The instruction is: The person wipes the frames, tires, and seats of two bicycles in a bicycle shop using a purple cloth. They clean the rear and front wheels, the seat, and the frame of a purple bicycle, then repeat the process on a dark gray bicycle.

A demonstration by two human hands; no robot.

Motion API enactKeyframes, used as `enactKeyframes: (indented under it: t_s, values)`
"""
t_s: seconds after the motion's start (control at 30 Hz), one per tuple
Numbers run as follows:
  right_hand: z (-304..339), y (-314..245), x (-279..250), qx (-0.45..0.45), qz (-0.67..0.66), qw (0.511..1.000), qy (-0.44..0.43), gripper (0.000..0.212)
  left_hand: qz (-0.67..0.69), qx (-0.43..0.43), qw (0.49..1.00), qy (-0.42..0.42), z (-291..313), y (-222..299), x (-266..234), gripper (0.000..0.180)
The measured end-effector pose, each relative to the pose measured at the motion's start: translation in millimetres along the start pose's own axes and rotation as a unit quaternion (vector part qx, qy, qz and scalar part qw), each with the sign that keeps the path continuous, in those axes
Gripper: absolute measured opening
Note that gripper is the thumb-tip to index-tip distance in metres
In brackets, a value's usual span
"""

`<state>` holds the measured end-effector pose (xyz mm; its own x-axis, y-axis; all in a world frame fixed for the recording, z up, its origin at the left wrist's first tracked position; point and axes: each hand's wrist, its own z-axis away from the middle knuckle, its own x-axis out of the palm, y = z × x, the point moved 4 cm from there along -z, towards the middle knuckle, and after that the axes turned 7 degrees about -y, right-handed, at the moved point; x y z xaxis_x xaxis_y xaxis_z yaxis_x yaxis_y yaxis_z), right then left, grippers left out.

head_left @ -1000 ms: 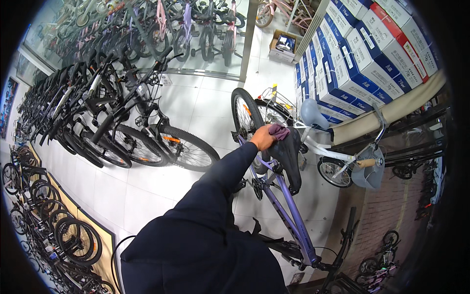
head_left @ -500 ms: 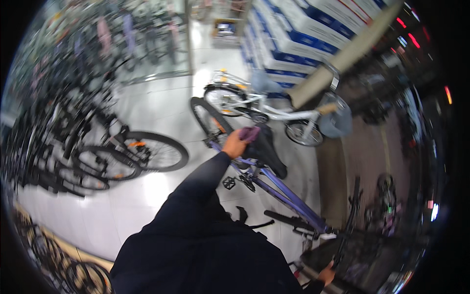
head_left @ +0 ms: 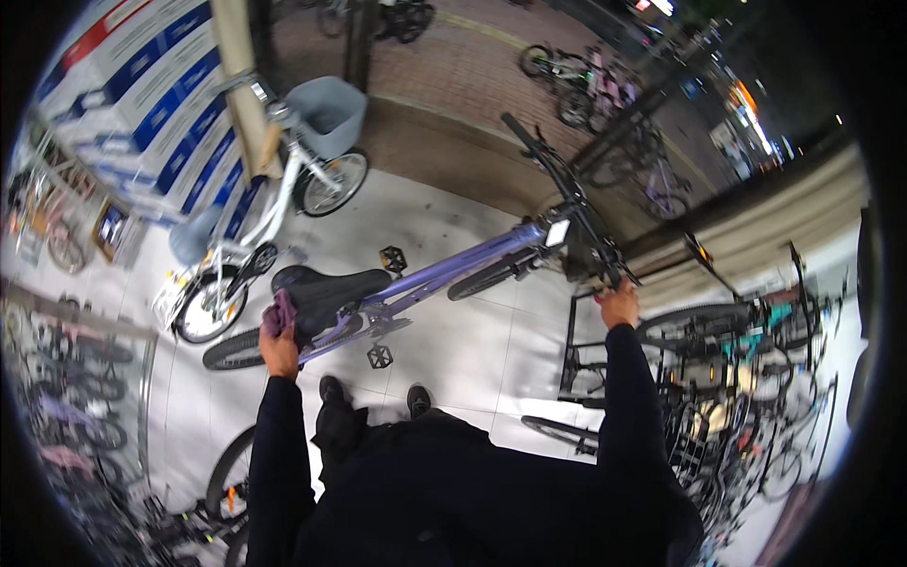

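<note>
A purple bicycle stands across the view in front of me, its black saddle at the left and its handlebar at the right. My left hand is closed round a crumpled dark purple cloth beside the rear of the saddle. At the near end of the handlebar, my right hand is wrapped round the grip. Part of that grip is hidden by the fingers. Both pedals show, the nearer pedal in front of my shoes.
A white bicycle with a grey basket stands beyond, next to stacked white and blue cartons. Several bicycles and racks crowd the right. Another wheel is close at lower left. A doorway sill borders the tiled floor.
My view has turned to the right, so the purple bicycle now lies more sideways across it. My left hand still holds the cloth by the saddle; the right hand stays at the handlebar.
</note>
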<state>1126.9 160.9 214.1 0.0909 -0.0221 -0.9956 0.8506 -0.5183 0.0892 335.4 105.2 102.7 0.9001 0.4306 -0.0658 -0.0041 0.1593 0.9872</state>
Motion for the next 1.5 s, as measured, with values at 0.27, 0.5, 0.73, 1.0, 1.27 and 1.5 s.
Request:
enactKeyframes:
  t_s: [0.27, 0.5, 0.73, 1.0, 1.27, 1.5]
  values:
    - [21, -26, -1, 0.023, -0.020, 0.998, -0.052, 0.068, -0.050, 0.051, 0.997, -0.011, -26, 27, 36, 0.030]
    - [36, -46, -28, 0.043, -0.115, 0.991, 0.057, 0.045, -0.120, 0.070, 0.990, -0.026, -43, 40, 60, 0.025]
    - [24, -41, -26, 0.038, -0.032, 0.998, 0.038, 0.063, -0.036, 0.073, 0.995, -0.050, -73, 24, 79, 0.024]
    - [1, -74, -40, 0.072, -0.059, 0.993, -0.066, 0.066, -0.089, 0.049, 0.992, -0.077, -111, 28, 88, 0.028]
    - [-24, -102, -61, 0.066, -0.128, 0.990, 0.003, 0.058, -0.052, -0.009, 0.996, -0.073, -129, 38, 85, 0.028]
    - [-45, -87, -84, 0.058, -0.130, 0.990, 0.008, 0.058, -0.169, 0.045, 0.982, -0.068, -119, 35, 65, 0.040]
